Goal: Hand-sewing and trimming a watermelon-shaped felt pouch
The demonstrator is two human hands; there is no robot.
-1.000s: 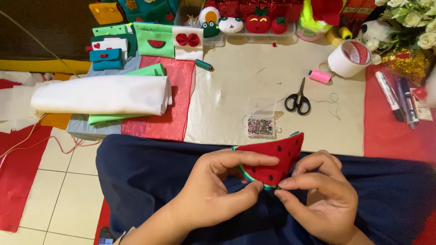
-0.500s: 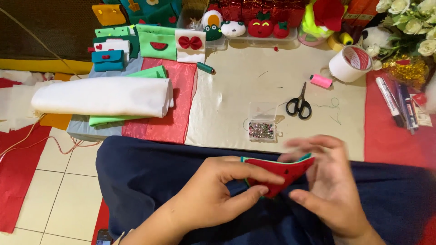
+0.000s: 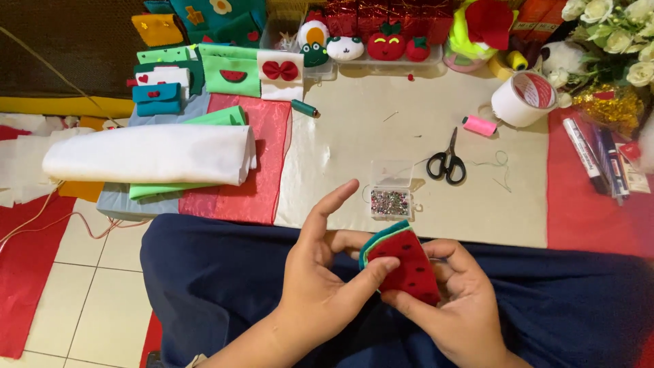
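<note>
A white fabric roll (image 3: 146,155) lies at the mat's left edge. Over the lap, the left hand (image 3: 320,283) pinches the felt slice (image 3: 403,264) with its thumb, forefinger lifted straight. The slice is a soft red wedge, black-dotted, with a teal rim. The right hand (image 3: 453,307) cups it from beneath, fingers closed on it. Bead box (image 3: 390,197) and scissors (image 3: 447,162) lie beyond.

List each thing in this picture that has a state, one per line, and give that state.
Felt watermelon slice: held upright between both hands.
Left hand: thumb pressing the slice's rim, index finger raised.
Right hand: grip closed on the slice from below.
Bead box: open, lid up, full of beads.
Scissors: closed, lying flat.
White fabric roll: rolled, lying on its side.
Tape roll: on its side.
</note>
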